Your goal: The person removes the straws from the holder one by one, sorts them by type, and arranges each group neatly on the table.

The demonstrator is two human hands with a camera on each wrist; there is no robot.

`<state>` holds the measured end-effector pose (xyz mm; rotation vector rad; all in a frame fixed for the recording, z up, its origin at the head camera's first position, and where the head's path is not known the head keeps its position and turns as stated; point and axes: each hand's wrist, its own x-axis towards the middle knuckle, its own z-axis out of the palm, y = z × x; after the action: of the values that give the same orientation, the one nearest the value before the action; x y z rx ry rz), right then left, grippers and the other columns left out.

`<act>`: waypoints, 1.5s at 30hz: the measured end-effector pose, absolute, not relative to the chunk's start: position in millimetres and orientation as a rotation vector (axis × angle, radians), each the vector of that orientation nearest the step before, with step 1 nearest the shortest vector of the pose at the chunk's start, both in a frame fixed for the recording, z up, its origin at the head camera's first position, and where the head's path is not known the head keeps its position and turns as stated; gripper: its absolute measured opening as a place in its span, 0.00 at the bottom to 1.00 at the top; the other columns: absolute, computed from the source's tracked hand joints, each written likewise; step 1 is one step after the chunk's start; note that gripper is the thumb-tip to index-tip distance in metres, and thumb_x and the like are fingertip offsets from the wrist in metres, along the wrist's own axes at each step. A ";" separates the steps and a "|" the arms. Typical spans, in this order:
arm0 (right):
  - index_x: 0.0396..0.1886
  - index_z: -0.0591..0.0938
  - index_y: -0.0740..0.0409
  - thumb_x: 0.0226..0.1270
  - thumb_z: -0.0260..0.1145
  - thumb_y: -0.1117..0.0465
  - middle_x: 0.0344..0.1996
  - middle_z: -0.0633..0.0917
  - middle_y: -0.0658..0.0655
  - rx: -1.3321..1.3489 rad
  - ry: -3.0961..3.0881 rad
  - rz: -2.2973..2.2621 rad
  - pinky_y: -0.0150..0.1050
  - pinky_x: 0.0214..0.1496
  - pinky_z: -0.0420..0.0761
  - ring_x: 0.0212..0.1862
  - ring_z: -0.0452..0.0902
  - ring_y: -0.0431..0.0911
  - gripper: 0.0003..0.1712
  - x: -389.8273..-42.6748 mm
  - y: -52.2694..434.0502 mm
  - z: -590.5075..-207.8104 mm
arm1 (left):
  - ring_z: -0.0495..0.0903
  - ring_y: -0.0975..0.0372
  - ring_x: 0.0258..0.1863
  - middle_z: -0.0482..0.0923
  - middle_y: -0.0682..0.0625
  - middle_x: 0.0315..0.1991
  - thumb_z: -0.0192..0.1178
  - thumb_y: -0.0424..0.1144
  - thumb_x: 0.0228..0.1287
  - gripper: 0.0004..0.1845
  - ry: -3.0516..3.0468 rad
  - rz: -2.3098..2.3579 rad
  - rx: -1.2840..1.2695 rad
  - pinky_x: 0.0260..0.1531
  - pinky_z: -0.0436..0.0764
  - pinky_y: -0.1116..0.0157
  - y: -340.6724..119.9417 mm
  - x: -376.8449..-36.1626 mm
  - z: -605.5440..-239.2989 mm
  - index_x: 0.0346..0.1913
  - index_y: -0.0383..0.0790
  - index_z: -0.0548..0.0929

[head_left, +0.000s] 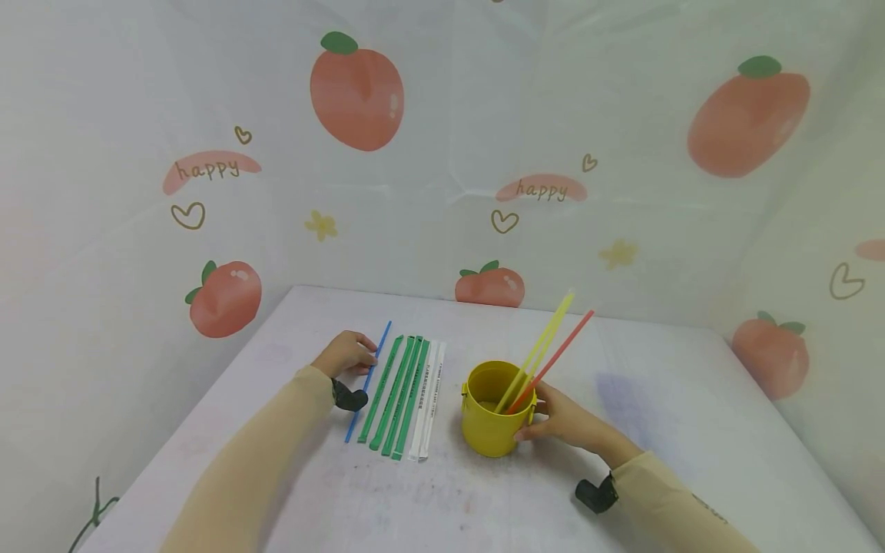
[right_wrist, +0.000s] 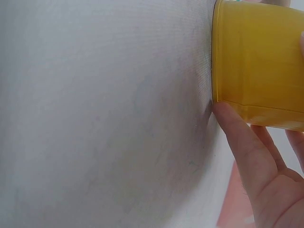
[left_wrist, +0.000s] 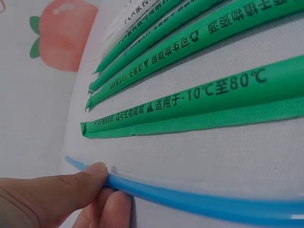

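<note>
My left hand (head_left: 351,353) pinches a blue straw (head_left: 384,335) between thumb and fingers near its far end. In the left wrist view the blue straw (left_wrist: 190,195) runs away from the fingers, low over the table. My right hand (head_left: 570,424) holds the right side of a small yellow bucket (head_left: 489,434), thumb in front and fingers behind. Its thumb reaches to the bucket's base in the right wrist view. Two yellow straws (head_left: 545,338) and a red straw (head_left: 572,336) lean out of the bucket to the right; their lower ends are inside.
Several green paper-wrapped straws (head_left: 381,389) lie side by side just right of the blue one. White wrapped straws (head_left: 428,392) lie between them and the bucket. A pale cloth covers the table (head_left: 442,507), and a peach-printed curtain (head_left: 429,200) hangs behind it.
</note>
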<state>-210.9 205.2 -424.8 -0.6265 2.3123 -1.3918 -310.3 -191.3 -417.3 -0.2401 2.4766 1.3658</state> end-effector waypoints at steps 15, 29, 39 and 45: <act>0.74 0.56 0.59 0.54 0.76 0.58 0.70 0.62 0.63 -0.672 2.306 -1.398 0.60 0.65 0.71 0.65 0.67 0.66 0.53 -212.7 205.6 -425.8 | 0.77 0.66 0.20 0.78 0.43 0.33 0.66 0.26 0.57 0.14 2.438 1.407 -0.217 0.26 0.82 0.72 -194.9 -310.3 -418.5 0.46 0.28 0.79; 0.74 0.56 0.59 0.54 0.77 0.58 0.70 0.62 0.63 -0.646 2.302 -1.397 0.58 0.64 0.73 0.64 0.68 0.65 0.53 -212.9 205.7 -425.7 | 0.78 0.66 0.21 0.79 0.45 0.32 0.64 0.27 0.60 0.17 2.427 1.433 -0.227 0.26 0.82 0.73 -198.2 -313.1 -422.0 0.52 0.27 0.77; 0.74 0.55 0.58 0.54 0.76 0.58 0.71 0.61 0.63 -0.659 2.301 -1.405 0.60 0.65 0.70 0.65 0.67 0.65 0.54 -211.3 205.9 -425.9 | 0.81 0.55 0.43 0.79 0.39 0.47 0.59 0.30 0.66 0.21 2.373 1.571 -0.102 0.45 0.84 0.64 -191.6 -311.6 -393.6 0.61 0.30 0.73; 0.75 0.55 0.58 0.54 0.76 0.58 0.72 0.61 0.63 -0.654 2.304 -1.406 0.60 0.65 0.70 0.65 0.67 0.66 0.54 -210.8 206.1 -426.6 | 0.77 0.47 0.54 0.75 0.38 0.56 0.58 0.34 0.68 0.20 2.352 1.660 0.091 0.52 0.82 0.61 -169.6 -302.2 -358.8 0.62 0.35 0.73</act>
<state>-210.8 206.1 -426.6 -0.6539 2.3045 -1.4062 -302.2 -169.6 -358.8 0.0912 2.3515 1.6599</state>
